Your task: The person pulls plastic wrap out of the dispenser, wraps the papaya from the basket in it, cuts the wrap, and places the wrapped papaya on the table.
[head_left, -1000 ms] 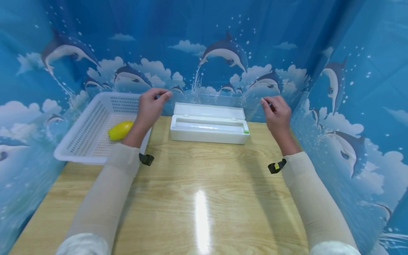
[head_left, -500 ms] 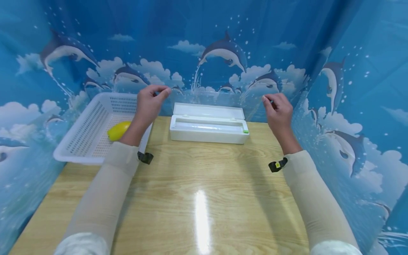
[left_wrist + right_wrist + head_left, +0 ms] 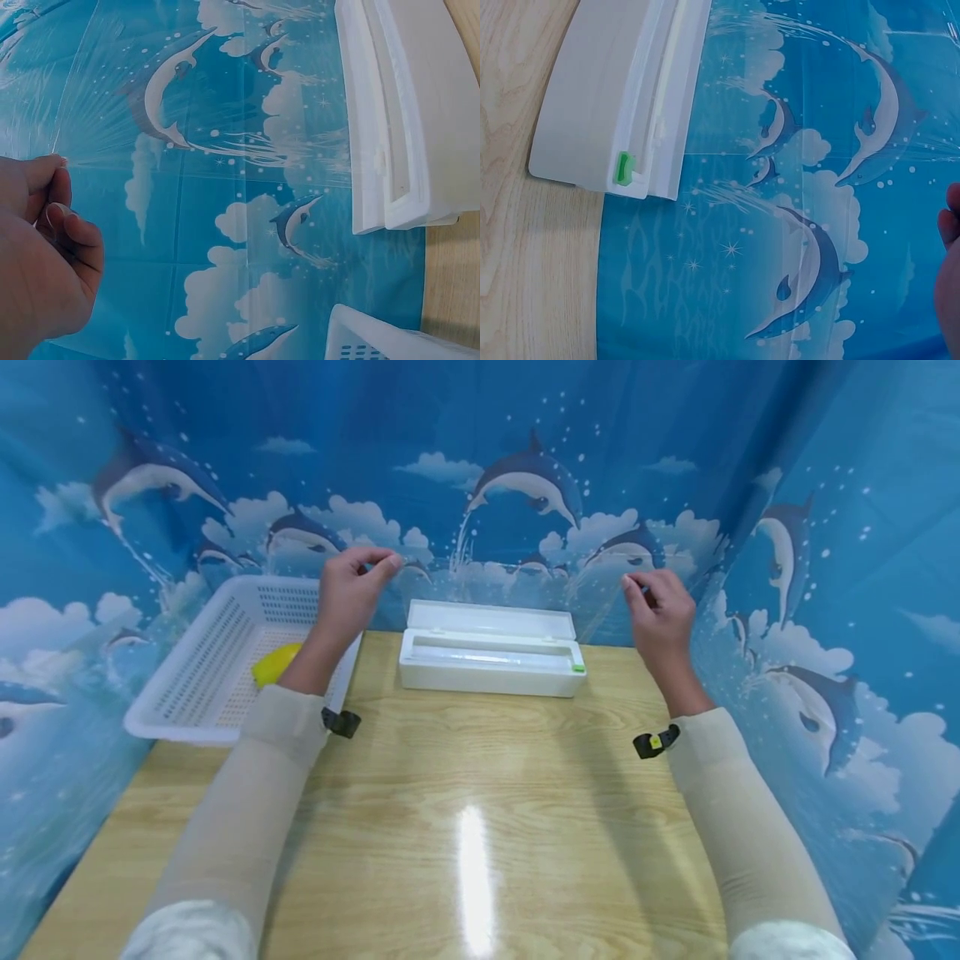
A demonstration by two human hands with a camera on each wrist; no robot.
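Both your arms reach forward over the table (image 3: 480, 760), elbows low and forearms angled up, with your hands raised in front of the curtain (image 3: 337, 427). Your left hand (image 3: 350, 589) has its thumb and index finger closed together on the clear film (image 3: 105, 97); in the left wrist view, creases fan out from that pinch. Your right hand (image 3: 663, 614) mirrors it, thumb tip meeting the index finger on the film's other side, though the right wrist view catches only a sliver of the fingers.

The film hangs between your 2 hands and runs down to the white box (image 3: 487, 678), which sits at the back of the table with its lid (image 3: 491, 620) tipped open behind it. A green tab (image 3: 578, 668) shows at the box's right end. To the left, the white basket (image 3: 183, 735) holds 1 yellow fruit (image 3: 275, 665), partly hidden by your left wrist.

Compared with 1.0 s ago, both your hands are slightly higher and a little farther apart, with the same pinch on each side. Your left wrist now covers more of the fruit. The box and basket have kept their places, and the lid is as open as before.
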